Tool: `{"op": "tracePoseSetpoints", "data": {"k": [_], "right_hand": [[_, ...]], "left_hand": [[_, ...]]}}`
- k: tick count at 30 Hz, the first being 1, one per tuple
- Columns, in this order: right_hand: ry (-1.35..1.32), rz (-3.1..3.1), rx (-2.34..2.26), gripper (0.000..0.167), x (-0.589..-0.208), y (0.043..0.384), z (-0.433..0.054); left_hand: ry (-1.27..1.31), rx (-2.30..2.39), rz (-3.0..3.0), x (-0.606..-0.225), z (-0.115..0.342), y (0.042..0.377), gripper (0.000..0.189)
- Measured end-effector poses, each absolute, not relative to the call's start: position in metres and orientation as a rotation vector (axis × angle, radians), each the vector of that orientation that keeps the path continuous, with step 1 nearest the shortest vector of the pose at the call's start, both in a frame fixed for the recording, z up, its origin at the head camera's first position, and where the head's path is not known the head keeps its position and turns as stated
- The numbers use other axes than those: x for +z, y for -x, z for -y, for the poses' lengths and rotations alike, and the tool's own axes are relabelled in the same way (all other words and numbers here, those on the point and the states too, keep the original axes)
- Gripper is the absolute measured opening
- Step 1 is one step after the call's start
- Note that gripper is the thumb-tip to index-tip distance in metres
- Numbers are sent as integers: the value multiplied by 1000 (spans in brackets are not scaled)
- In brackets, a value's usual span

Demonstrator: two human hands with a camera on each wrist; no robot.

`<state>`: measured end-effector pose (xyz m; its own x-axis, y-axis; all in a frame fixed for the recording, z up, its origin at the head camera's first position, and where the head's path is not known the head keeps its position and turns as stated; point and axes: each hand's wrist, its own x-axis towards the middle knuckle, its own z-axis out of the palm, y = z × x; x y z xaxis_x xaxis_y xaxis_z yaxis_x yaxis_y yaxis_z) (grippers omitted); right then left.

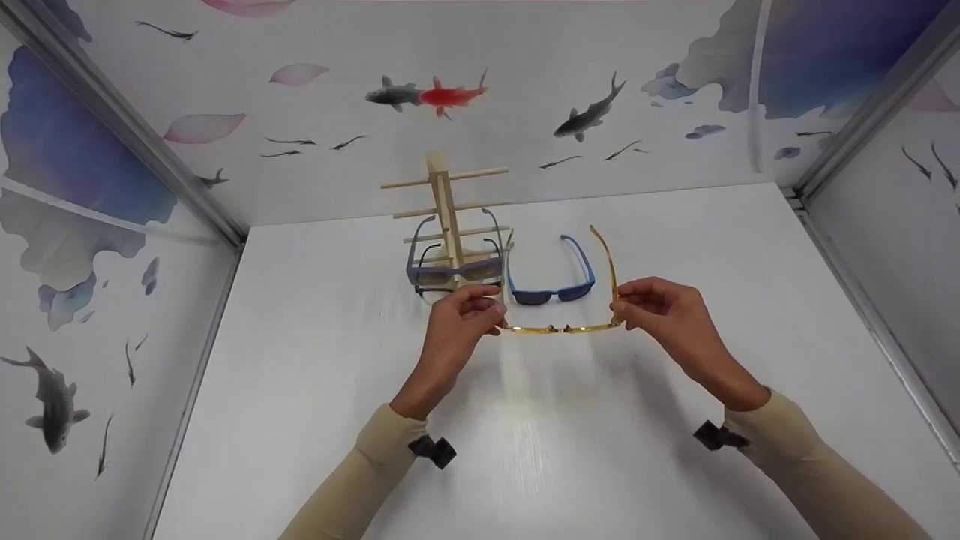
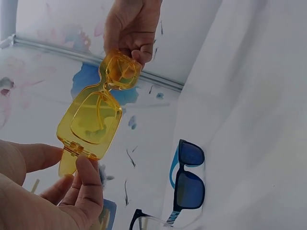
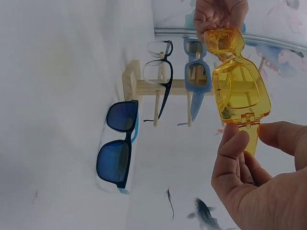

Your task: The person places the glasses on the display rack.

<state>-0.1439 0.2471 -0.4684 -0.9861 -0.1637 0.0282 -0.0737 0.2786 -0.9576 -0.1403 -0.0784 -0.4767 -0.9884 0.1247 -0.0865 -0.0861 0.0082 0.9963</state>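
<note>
Both hands hold up a pair of yellow sunglasses with see-through frames, its temples spread and pointing away from the person. My left hand pinches it at the left hinge, thumb and fingers on the temple. At the opposite hinge, my right hand pinches the other temple the same way. The yellow lenses show large in the left wrist view. Behind them on the table lie blue sunglasses with dark lenses and unfolded temples.
A wooden display rack with crossbars stands at the back. Greyish-blue sunglasses and black-rimmed clear glasses hang on its lower bars. Walls printed with fish surround the white table at the back and sides.
</note>
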Motion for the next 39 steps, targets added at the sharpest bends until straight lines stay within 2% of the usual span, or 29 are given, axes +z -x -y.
{"op": "tracePoseSetpoints", "data": {"k": [25, 39], "right_hand": [[361, -2371, -1910, 21, -456, 147, -218], [426, -2298, -1925, 22, -454, 156, -188]], "left_hand": [[-58, 2117, -2274, -459, 107, 121, 37], [47, 2126, -2341, -450, 133, 116, 36]]}}
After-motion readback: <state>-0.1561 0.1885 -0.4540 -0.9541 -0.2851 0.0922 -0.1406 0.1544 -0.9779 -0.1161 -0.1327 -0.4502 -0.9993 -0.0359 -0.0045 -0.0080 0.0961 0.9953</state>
